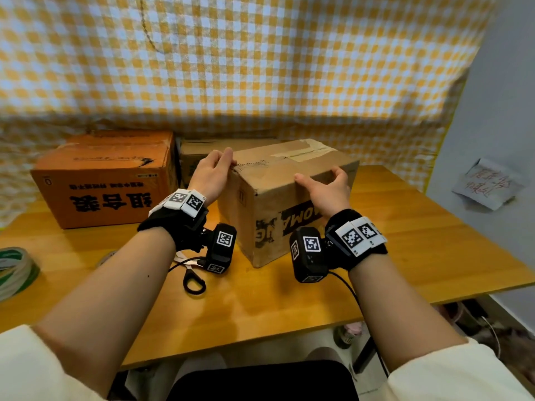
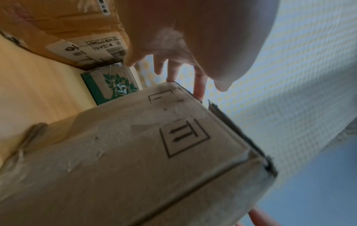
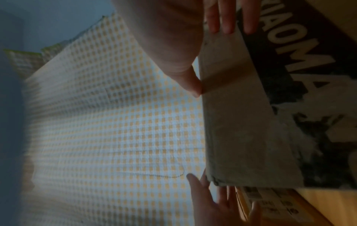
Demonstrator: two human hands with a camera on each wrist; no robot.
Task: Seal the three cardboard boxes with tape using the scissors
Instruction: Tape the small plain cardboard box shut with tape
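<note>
Brown box (image 1: 289, 180) sits corner-forward between left hand (image 1: 211, 175) and right hand (image 1: 327, 189).

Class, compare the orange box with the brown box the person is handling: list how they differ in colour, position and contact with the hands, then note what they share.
The orange box is bright orange; the brown box is plain brown with a black printed band.
The orange box sits far left; the brown box sits central, nearer the person.
No hand touches the orange box; the left hand and right hand rest on the brown box.
Both are cardboard and stand on the wooden table.
</note>
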